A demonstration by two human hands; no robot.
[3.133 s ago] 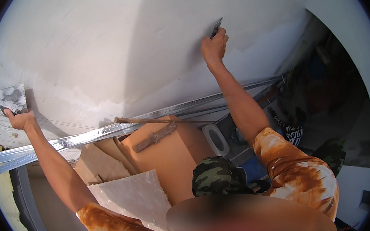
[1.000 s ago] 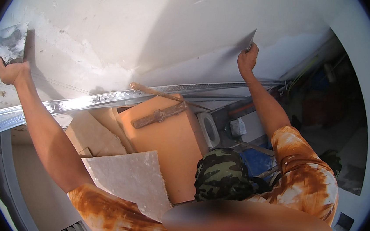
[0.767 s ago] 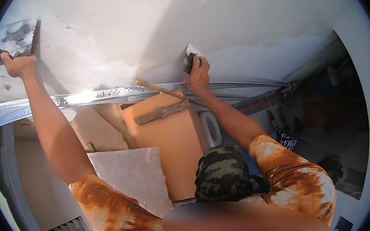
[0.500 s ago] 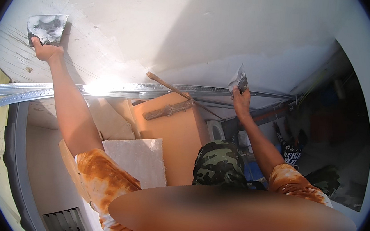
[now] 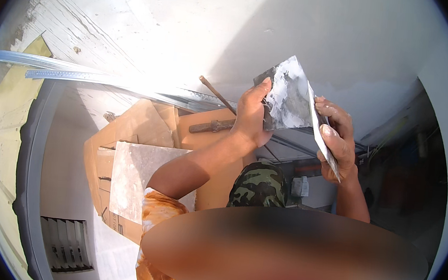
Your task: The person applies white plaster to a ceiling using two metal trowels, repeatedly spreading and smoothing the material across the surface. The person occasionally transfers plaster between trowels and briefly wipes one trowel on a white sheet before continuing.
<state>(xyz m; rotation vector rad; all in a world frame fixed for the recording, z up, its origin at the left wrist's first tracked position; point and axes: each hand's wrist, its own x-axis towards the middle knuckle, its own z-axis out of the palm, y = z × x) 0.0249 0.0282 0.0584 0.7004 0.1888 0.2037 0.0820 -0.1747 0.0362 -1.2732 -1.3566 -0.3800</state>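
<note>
My left hand point(image 5: 251, 112) is closed round a wide putty knife point(image 5: 292, 99), its thumb on the dark part of the blade. White filler is smeared over that face. My right hand point(image 5: 340, 142) grips a second putty knife point(image 5: 318, 128), seen nearly edge-on. Its blade meets or nearly meets the right edge of the first one; the angle hides whether they touch. Both tools are in front of the pale wall point(image 5: 202, 26), whose surface looks freshly coated in places. The knives' handles are mostly hidden by my fingers.
Long perforated metal profiles point(image 5: 80, 74) lean along the wall. A wooden stick point(image 5: 218, 95) and a brown-crusted bar point(image 5: 210, 126) are by an orange-brown box point(image 5: 216, 166). A pale board point(image 5: 130, 177) rests on cardboard point(image 5: 145, 125). My knee in camouflage trousers point(image 5: 260, 186) is below.
My left hand has come from the wall at far left to the middle, bringing its putty knife to the other one. My right hand has moved rightward and turned its blade edge-on.
</note>
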